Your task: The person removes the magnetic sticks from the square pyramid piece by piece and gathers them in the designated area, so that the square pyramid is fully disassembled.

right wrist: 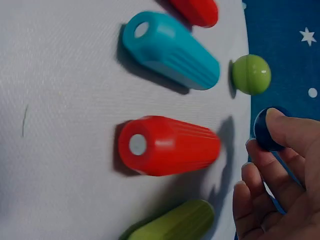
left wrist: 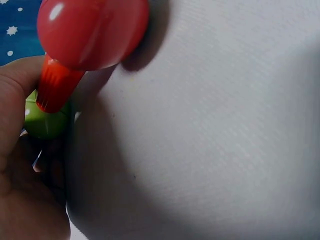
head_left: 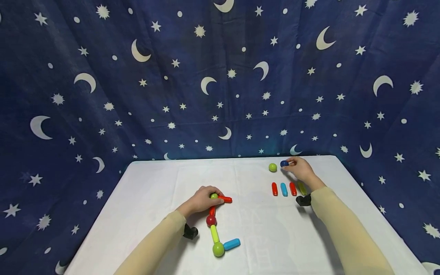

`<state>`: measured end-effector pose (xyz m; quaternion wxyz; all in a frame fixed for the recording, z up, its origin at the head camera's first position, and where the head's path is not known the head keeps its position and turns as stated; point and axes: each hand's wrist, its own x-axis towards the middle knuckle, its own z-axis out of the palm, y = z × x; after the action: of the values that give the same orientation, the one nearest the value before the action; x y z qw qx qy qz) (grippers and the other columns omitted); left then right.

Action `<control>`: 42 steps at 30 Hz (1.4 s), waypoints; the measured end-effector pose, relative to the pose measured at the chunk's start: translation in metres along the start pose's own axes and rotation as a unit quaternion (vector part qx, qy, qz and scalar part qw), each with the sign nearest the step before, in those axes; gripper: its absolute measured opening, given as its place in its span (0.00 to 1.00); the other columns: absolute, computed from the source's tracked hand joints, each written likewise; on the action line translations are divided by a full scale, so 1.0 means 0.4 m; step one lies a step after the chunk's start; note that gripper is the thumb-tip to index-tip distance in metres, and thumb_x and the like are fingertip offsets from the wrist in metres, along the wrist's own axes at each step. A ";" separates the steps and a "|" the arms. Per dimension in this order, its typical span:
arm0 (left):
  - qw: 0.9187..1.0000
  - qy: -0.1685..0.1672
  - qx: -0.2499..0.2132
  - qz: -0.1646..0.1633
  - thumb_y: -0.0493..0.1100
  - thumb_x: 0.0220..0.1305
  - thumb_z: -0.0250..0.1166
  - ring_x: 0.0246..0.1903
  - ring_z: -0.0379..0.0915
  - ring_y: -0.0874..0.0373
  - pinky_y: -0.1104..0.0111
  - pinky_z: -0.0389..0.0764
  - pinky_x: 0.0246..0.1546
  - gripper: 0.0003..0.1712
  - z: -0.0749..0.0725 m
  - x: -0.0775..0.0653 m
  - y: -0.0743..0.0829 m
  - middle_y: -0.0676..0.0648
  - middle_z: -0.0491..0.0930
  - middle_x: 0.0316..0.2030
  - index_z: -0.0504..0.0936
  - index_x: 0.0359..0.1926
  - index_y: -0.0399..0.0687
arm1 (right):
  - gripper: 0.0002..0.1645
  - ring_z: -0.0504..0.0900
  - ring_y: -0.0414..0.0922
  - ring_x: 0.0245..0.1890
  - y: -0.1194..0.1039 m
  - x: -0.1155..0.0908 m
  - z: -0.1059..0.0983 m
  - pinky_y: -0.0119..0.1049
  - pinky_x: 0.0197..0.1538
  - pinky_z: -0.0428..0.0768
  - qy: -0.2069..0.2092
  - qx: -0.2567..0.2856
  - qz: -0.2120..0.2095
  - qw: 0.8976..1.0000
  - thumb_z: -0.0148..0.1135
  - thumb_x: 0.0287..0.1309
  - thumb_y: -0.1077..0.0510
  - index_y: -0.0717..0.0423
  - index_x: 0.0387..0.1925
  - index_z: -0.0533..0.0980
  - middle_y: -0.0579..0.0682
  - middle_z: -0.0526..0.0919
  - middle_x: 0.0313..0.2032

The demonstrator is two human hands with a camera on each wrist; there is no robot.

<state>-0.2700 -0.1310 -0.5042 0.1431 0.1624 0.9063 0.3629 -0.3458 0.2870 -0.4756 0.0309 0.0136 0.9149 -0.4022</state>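
Observation:
My left hand (head_left: 203,199) grips the green ball (head_left: 214,196) at the far end of a joined chain of toy balls and sticks. From that ball a red stick (head_left: 225,199) points right, and another red stick (left wrist: 60,85) leads to a red ball (head_left: 211,220). Closer to me, a yellow-green stick (head_left: 214,233) joins the red ball to a larger-looking green ball (head_left: 218,249), with a blue stick (head_left: 232,244) angled off it. At the table's far right, my right hand (head_left: 302,170) pinches a dark blue ball (right wrist: 267,131) between thumb and fingers.
A loose green ball (head_left: 272,167) sits left of the right hand. Below lies a row: a red stick (head_left: 274,189), a light blue stick (right wrist: 172,50), another red stick (right wrist: 172,146) and an olive-green stick (head_left: 302,188). A starry blue curtain (head_left: 237,110) hangs behind the white table (head_left: 261,236).

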 end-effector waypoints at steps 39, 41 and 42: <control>1.000 0.004 -0.007 0.000 0.54 0.64 0.72 0.49 0.66 0.52 0.59 0.71 0.44 0.09 0.001 0.003 -0.006 0.55 0.79 0.42 0.87 0.45 0.64 | 0.34 0.72 0.61 0.52 0.013 0.018 0.035 0.56 0.61 0.73 -0.016 -0.016 0.033 0.999 0.65 0.67 0.51 0.65 0.67 0.67 0.68 0.73 0.56; 1.000 0.004 -0.008 -0.001 0.54 0.64 0.72 0.49 0.65 0.52 0.58 0.70 0.44 0.09 0.001 0.002 -0.006 0.55 0.79 0.42 0.87 0.45 0.63 | 0.34 0.71 0.61 0.52 0.011 0.016 0.034 0.56 0.60 0.74 -0.017 -0.017 0.033 0.999 0.65 0.68 0.51 0.65 0.67 0.67 0.68 0.73 0.56; 1.000 0.004 -0.008 -0.001 0.54 0.65 0.72 0.49 0.65 0.52 0.58 0.70 0.45 0.09 0.001 0.002 -0.006 0.56 0.79 0.42 0.87 0.45 0.64 | 0.34 0.71 0.61 0.51 0.011 0.016 0.034 0.56 0.60 0.74 -0.016 -0.017 0.033 0.999 0.65 0.68 0.51 0.65 0.67 0.67 0.68 0.73 0.56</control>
<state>-0.2711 -0.1322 -0.5061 0.1413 0.1587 0.9040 0.3710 -0.3513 0.2799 -0.4886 0.0589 0.0371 0.9199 -0.3859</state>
